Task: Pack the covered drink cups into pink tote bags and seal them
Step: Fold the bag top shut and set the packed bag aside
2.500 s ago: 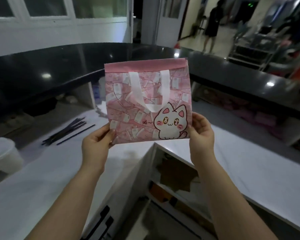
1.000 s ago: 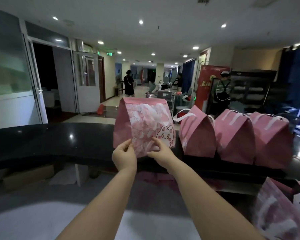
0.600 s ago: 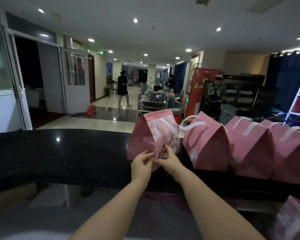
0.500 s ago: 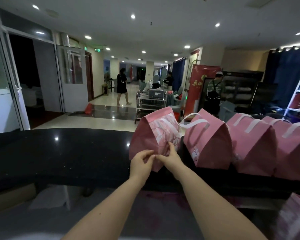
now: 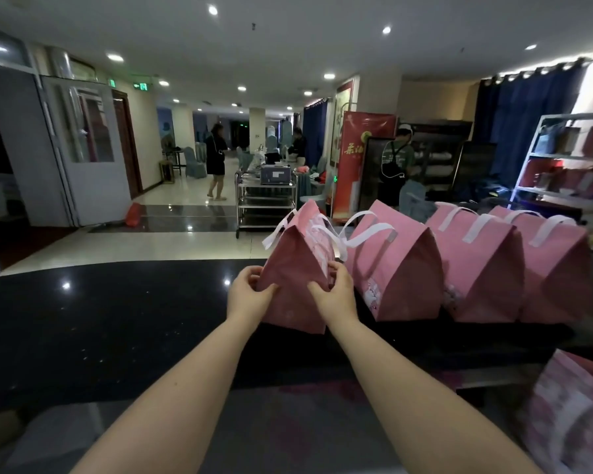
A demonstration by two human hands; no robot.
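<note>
So we're gripping the pink tote bag (image 5: pixel 297 265) with both hands at the left end of the row on the black counter (image 5: pixel 117 319). Our left hand (image 5: pixel 250 297) is curling round its left edge with the thumb pressing on the near face. Our right hand (image 5: pixel 334 294) is doing the same on the right edge, fingers wrapping behind. The bag's leaning a bit left, top coming to a peak, white handles (image 5: pixel 275 236) flopping out. It's sitting just beside three more pink bags (image 5: pixel 480 268) lining up to the right. Another patterned bag (image 5: pixel 575 415) is poking in at bottom right.
</note>
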